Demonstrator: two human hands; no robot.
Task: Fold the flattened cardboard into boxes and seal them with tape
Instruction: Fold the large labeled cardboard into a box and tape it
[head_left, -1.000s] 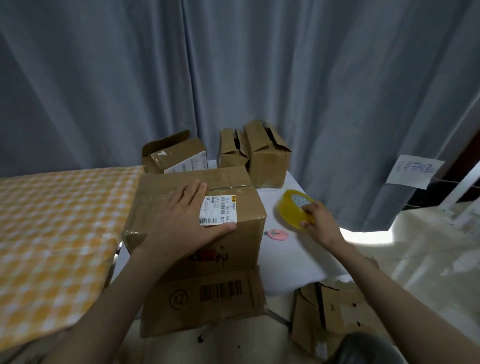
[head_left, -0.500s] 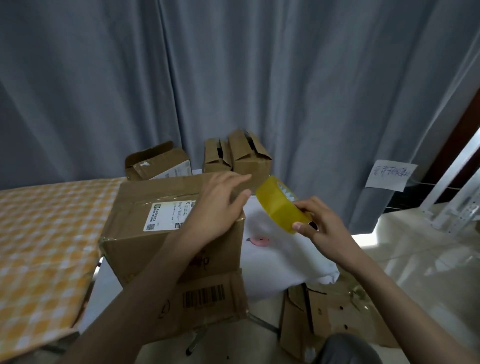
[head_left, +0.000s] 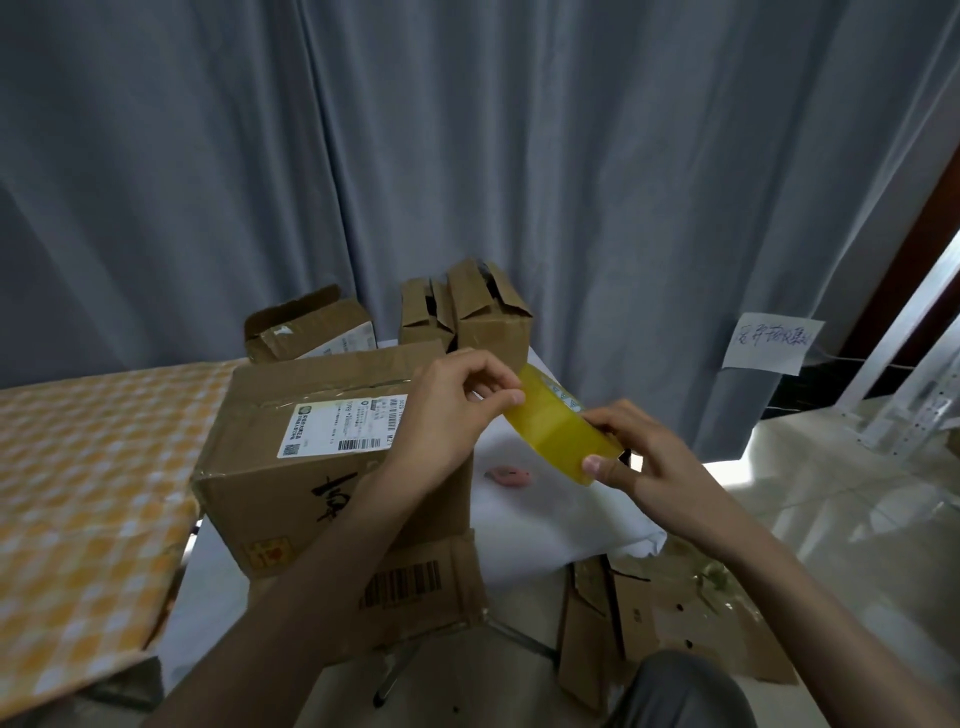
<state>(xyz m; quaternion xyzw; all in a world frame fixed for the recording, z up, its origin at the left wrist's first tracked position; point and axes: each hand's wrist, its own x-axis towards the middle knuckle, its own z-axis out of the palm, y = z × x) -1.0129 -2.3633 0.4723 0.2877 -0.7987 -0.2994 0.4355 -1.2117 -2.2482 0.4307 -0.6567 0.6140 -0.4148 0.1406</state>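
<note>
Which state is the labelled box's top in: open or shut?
Shut: the big box has its top flaps folded flat, meeting at a seam.

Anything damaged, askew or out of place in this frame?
Yes. Torn cardboard lies on the floor by the table. The big box has a crumpled left corner, and its front flap hangs down unfolded. Both hands hold the tape roll.

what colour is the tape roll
Translucent yellow; the tape roll, held by both hands, shows clearly in the head view.
</note>
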